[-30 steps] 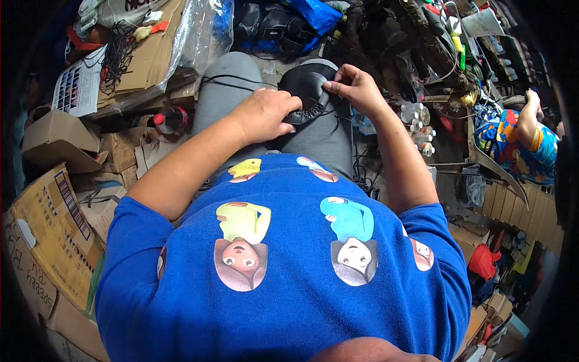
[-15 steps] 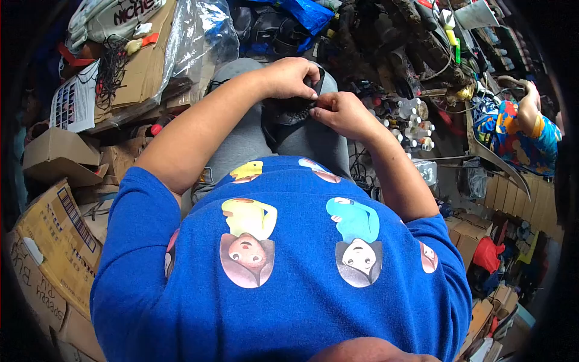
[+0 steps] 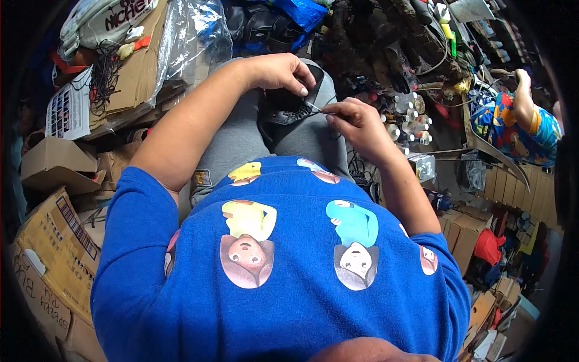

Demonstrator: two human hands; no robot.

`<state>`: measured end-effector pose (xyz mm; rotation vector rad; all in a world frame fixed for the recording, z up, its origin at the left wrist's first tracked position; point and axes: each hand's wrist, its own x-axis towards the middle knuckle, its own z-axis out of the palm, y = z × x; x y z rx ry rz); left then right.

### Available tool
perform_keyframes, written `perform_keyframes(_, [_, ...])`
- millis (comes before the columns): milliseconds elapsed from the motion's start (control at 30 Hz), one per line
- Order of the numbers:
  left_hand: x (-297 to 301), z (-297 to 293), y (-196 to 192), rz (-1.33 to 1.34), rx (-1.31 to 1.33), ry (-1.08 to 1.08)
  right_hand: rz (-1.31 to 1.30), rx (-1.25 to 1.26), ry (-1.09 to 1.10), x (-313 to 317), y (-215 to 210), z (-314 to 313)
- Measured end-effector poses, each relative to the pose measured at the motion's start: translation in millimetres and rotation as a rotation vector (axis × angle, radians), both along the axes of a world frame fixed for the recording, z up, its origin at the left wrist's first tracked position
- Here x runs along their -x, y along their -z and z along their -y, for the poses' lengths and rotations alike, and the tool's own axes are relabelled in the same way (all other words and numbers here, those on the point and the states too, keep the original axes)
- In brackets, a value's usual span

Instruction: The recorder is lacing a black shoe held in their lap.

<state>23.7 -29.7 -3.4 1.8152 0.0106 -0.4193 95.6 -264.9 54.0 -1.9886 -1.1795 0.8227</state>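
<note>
A black shoe (image 3: 283, 108) rests on my lap between my grey-trousered knees. My left hand (image 3: 280, 71) lies over the top of the shoe and holds it down. Just to its right, my right hand (image 3: 356, 120) pinches a thin needle or lace end (image 3: 315, 107) that points at the shoe's laced front. The two hands are close together, nearly touching. Most of the shoe is hidden under my left hand.
Cardboard boxes (image 3: 54, 241) and a plastic-wrapped bundle (image 3: 187, 36) crowd my left. Small bottles and spools (image 3: 410, 120) lie on the cluttered floor to the right. Another person in a colourful shirt (image 3: 518, 120) sits at the far right. More boxes (image 3: 464, 229) stand at lower right.
My left hand slid from the shoe's near side to its far top. My right hand pulled back to the right, drawing the thin needle or lace end out from the shoe.
</note>
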Motion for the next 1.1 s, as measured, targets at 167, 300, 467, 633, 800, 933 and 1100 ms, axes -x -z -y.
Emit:
perform_keyframes(167, [6.6,-1.0,-12.5,-0.002,-0.055,0.1,0.171,0.071,0.0,3.3,3.4,-7.8])
perform_keyframes(300, [11.8,0.7,-18.7,0.017,-0.085,0.116,0.202,0.067,-0.001,1.8,6.0,-10.4])
perform_keyframes(467, [13.8,0.5,-15.9,0.036,-0.084,0.104,0.278,0.116,-0.004,7.7,-1.0,-15.3])
perform_keyframes(633, [11.0,1.7,-17.6,0.026,-0.077,0.096,0.338,0.061,0.02,14.4,7.5,-14.3])
perform_keyframes(800, [4.0,4.2,-19.7,0.075,-0.135,0.041,0.326,0.029,0.0,5.5,20.1,-14.7])
perform_keyframes(933, [-4.6,7.3,-17.6,0.231,-0.316,0.044,0.077,0.032,-0.029,-19.5,34.5,-18.3])
perform_keyframes(1100, [-3.9,-1.8,-12.2,0.189,-0.18,0.115,-0.317,0.043,-0.064,-38.2,47.6,-14.7])
